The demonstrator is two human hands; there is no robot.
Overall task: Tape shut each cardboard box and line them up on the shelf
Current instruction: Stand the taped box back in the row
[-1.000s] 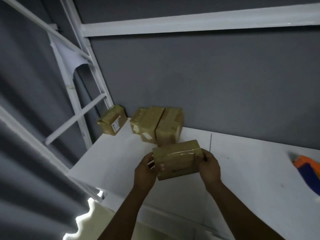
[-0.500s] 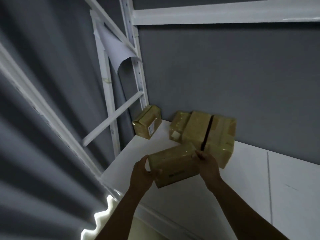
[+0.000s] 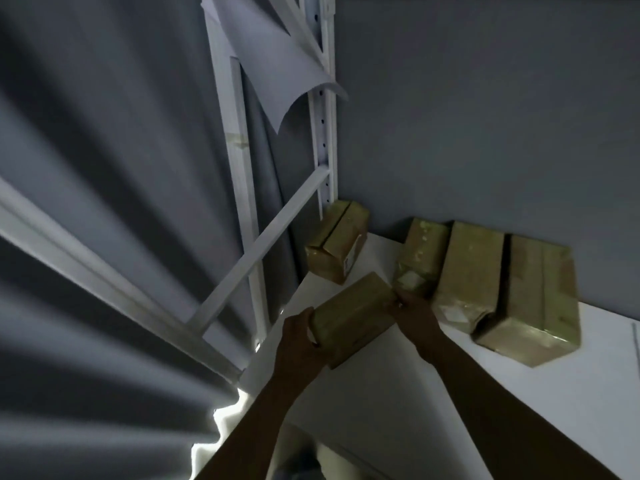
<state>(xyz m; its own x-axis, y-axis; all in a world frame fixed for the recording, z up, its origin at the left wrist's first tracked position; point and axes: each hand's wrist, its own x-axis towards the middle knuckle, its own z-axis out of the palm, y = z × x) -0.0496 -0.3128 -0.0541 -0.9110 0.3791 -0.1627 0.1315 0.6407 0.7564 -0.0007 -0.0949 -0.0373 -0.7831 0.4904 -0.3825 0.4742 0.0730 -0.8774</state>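
A taped brown cardboard box (image 3: 356, 315) is held tilted just above the white shelf board (image 3: 450, 382). My left hand (image 3: 299, 336) grips its near left end and my right hand (image 3: 414, 306) grips its far right end. Behind it, against the grey wall, stand other taped boxes: one in the back left corner (image 3: 337, 245), a narrow one (image 3: 420, 256), and two bigger ones side by side (image 3: 467, 271) (image 3: 535, 299). The held box points into the gap between the corner box and the narrow box.
A white shelf upright (image 3: 325, 143) with a diagonal brace (image 3: 263, 254) bounds the left side. A loose sheet of paper (image 3: 277, 74) curls off the frame above. Grey curtain folds fill the left. The shelf board runs on to the right.
Both hands have carried the box to the left and farther back, toward the corner, turning it more diagonal. The view has swung left, so the orange and blue object at right is gone.
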